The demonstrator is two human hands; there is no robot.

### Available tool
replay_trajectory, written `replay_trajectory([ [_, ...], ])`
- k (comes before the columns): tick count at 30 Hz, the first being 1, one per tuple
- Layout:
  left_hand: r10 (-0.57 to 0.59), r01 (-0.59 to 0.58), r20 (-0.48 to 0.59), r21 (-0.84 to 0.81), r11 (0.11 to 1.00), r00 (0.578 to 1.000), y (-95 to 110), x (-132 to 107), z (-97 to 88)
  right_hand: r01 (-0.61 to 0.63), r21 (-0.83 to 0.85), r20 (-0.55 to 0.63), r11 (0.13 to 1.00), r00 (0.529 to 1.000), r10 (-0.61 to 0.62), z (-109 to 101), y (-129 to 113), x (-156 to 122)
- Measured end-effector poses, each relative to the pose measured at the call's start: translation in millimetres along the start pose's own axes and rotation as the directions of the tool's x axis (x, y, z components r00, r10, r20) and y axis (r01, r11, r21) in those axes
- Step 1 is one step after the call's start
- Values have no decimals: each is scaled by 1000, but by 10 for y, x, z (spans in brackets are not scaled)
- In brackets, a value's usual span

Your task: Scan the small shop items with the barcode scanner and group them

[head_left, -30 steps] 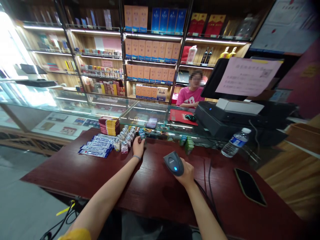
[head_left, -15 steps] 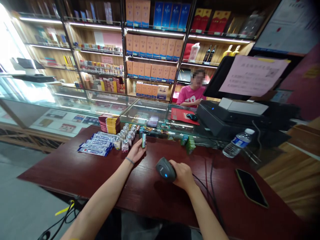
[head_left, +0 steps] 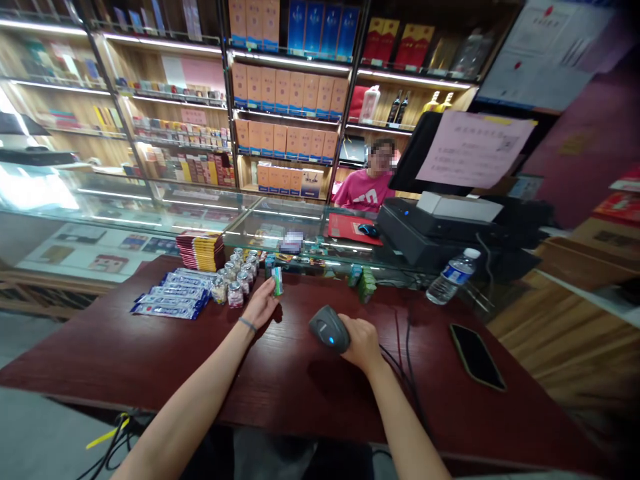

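My left hand point(head_left: 261, 305) is closed on a small green-and-white box point(head_left: 277, 281), held at its fingertips above the dark red table. Just left of that hand stand several small lidded jars point(head_left: 235, 294). My right hand point(head_left: 361, 341) grips a dark grey barcode scanner point(head_left: 329, 329), its head pointing left and a blue light lit on it. A cable runs from under this hand across the table. Beyond both hands, small green boxes point(head_left: 367, 285) stand near the glass counter's edge. The fingers wrapped round the scanner's handle are mostly hidden.
Blue-and-white packets point(head_left: 175, 293) and a stack of red-and-yellow packs point(head_left: 201, 251) lie left. A water bottle point(head_left: 453, 277) and phone point(head_left: 477, 357) are on the right. Past the glass counter point(head_left: 280, 217) sits a person in pink point(head_left: 367, 192), near a monitor point(head_left: 417, 150).
The view has shifted a little to the right. My left hand has turned the small box so that more of its face shows. The scanner stays in my right hand.
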State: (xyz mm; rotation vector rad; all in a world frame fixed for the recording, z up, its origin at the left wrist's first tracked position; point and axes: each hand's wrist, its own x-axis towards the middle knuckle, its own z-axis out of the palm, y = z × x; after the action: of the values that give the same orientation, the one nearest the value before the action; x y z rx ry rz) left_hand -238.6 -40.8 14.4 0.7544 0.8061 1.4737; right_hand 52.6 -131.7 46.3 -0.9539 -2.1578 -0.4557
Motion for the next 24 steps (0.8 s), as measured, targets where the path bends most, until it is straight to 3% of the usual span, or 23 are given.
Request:
replay_trajectory([
  [4,-29,27,27,63,998,999,-43,-32,176,-71,-12,-111,997,991,69,-51,95,-27],
  [8,19,-39,89,237,971,996,-184,36,506,-143,-22,-202,989,970,136,-107,180,-61],
  [17,120,-160,131,354,921,984,-873,388,1373,-301,-44,-315,953,909,273,-190,364,-167],
  [24,248,-325,213,542,775,945,-1265,588,1690,-373,-15,-375,928,862,340,-248,407,-183],
])
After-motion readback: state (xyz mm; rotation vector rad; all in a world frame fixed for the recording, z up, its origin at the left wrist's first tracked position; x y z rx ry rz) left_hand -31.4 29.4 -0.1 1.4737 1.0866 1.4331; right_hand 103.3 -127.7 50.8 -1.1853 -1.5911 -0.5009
